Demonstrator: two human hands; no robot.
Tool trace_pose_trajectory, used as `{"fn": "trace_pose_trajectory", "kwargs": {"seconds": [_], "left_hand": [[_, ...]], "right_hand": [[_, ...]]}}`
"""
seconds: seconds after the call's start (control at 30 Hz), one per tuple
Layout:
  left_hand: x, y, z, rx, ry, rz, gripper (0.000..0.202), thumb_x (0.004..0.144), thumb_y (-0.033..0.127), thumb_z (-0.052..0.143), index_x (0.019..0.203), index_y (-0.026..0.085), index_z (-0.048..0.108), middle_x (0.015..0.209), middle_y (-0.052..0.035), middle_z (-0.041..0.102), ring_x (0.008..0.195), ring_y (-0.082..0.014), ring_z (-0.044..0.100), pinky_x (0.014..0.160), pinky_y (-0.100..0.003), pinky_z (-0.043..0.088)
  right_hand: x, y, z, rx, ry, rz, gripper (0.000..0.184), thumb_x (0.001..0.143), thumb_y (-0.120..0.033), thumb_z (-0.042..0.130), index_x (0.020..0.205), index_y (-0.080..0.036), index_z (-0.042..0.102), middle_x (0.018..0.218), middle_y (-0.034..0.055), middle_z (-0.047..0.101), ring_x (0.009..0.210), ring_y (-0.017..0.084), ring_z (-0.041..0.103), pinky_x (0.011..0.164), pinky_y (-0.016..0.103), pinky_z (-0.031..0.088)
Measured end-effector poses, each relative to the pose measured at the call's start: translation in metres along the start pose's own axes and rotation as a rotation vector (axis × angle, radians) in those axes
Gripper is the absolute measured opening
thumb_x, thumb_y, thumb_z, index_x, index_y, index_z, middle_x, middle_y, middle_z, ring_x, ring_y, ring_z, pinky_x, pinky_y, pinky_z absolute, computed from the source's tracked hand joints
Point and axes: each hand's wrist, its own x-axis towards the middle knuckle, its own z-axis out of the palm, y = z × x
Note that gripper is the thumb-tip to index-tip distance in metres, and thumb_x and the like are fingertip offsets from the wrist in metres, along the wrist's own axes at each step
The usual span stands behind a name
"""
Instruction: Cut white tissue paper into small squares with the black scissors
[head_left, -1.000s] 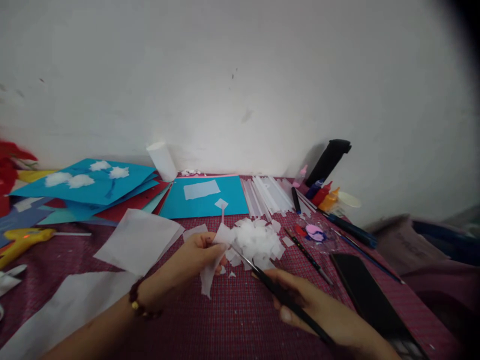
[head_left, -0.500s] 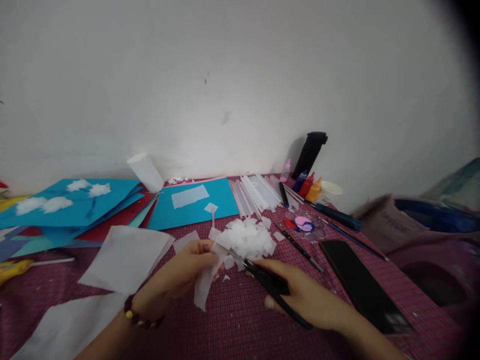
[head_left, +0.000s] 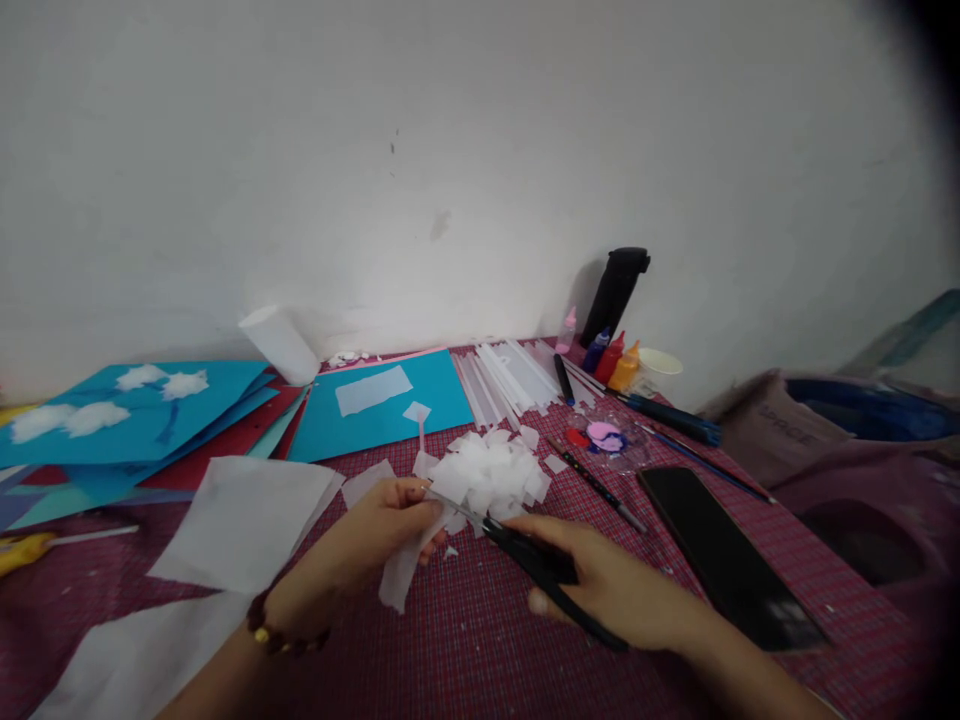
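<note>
Pinched in my left hand (head_left: 401, 520) is a strip of thin white paper (head_left: 401, 575), its lower end hanging toward the table. My right hand (head_left: 592, 575) grips a pair of black-handled scissors (head_left: 517, 550). Their blades reach to the strip beside my left fingertips; whether they are closed on it I cannot tell. Just beyond both hands lies a heap of small cut white paper pieces (head_left: 491, 472). White paper sheets (head_left: 232, 520) lie left of my left wrist.
Blue card (head_left: 382, 430) with a white rectangle lies behind the heap. More blue cards (head_left: 217, 400) with white tufts are stacked at left, near a white roll (head_left: 279, 345). To the right are a dark phone (head_left: 727, 555), a brush (head_left: 600, 485), paint bottles (head_left: 611, 358) and clear sticks (head_left: 499, 380).
The view has shifted slightly, so most things sit a little further left. My left hand still holds the strip and my right hand the scissors, in nearly the same position.
</note>
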Motion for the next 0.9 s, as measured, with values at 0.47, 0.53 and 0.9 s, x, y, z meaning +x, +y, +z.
{"fn": "trace_pose_trajectory", "kwargs": {"seconds": [0.47,0.53,0.9], "left_hand": [[0.011,-0.003,-0.008,-0.120,-0.086,0.021,0.026,0.067,0.040,0.069,0.066,0.016,0.058,0.053,0.0032,0.058,0.037,-0.0055,0.041,0.037,-0.017,0.028],[0.011,-0.005,-0.009,-0.106,-0.037,0.047,0.024,0.065,0.036,0.071,0.061,0.015,0.058,0.050,0.0047,0.054,0.037,-0.0045,0.038,0.037,-0.018,0.026],[0.017,-0.009,-0.002,-0.207,0.221,0.350,0.019,0.071,0.034,0.068,0.076,0.017,0.068,0.066,0.0001,0.064,0.055,-0.0116,0.053,0.053,-0.022,0.039]], "right_hand": [[0.004,0.002,0.003,0.090,0.125,0.067,0.041,0.077,-0.024,0.071,0.117,-0.021,0.064,0.111,0.0057,0.069,0.108,0.027,0.061,0.098,0.040,0.043],[0.004,0.001,0.002,0.115,0.137,0.079,0.041,0.079,-0.029,0.070,0.118,-0.019,0.062,0.109,0.0078,0.068,0.104,0.028,0.062,0.094,0.041,0.045],[-0.009,-0.005,-0.012,-0.010,-0.062,0.017,0.050,0.088,-0.044,0.057,0.131,-0.019,0.050,0.112,0.0094,0.061,0.106,0.028,0.058,0.093,0.041,0.045]]}}
